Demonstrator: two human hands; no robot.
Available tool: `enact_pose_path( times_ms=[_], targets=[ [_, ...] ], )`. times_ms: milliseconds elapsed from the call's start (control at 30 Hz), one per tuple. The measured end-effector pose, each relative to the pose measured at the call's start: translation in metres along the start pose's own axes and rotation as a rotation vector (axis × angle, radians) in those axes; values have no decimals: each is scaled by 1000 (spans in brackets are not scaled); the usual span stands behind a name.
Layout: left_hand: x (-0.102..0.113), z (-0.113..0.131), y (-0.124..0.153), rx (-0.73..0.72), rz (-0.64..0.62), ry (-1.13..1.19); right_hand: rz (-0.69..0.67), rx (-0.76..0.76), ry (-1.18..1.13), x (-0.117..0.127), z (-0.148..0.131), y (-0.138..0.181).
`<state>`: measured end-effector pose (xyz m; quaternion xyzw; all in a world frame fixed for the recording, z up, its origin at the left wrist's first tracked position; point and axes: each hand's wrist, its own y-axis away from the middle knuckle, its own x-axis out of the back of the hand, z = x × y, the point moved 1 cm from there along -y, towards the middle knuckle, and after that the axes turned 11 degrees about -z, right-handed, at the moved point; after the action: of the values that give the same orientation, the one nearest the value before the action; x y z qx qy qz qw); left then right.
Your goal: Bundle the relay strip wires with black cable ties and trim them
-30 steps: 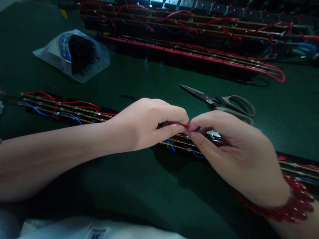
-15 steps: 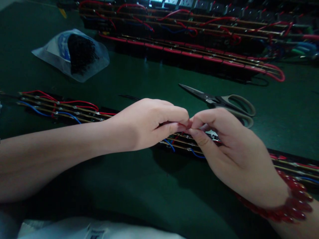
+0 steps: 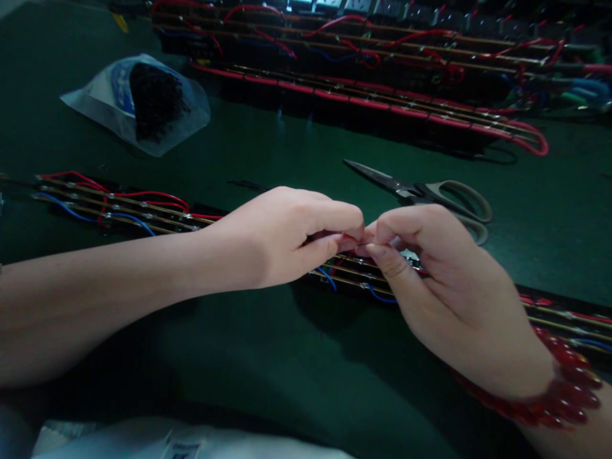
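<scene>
Wired strip point(image 3: 354, 273), lying on a green tabletop point(image 3: 287, 357), its long axis running from upper left to lower right, passing beneath both hands, neither clearly nearer. Left hand point(image 3: 301, 233) and right hand point(image 3: 459, 293) meet above its middle, thumb and forefinger of each pinched together on what seems a thin strand point(image 3: 366, 244), though the fingertips hide most of it. Scissors point(image 3: 415, 191) lie just beyond the right hand. Compared with a second ago, the right fingertips sit slightly farther from the left, baring a short, thin line between.
</scene>
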<state>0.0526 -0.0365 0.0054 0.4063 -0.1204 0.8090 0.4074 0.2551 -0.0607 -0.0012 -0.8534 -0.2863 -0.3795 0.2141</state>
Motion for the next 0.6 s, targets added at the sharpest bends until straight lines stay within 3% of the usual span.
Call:
enact_pose_path(
  times_ms=[267, 600],
  targets=[
    [-1, 0, 0, 26, 16, -19, 14, -15, 3, 2, 0, -2],
    [-2, -2, 4, 43, 122, 76, 32, -71, -51, 0, -1, -1]
  ],
)
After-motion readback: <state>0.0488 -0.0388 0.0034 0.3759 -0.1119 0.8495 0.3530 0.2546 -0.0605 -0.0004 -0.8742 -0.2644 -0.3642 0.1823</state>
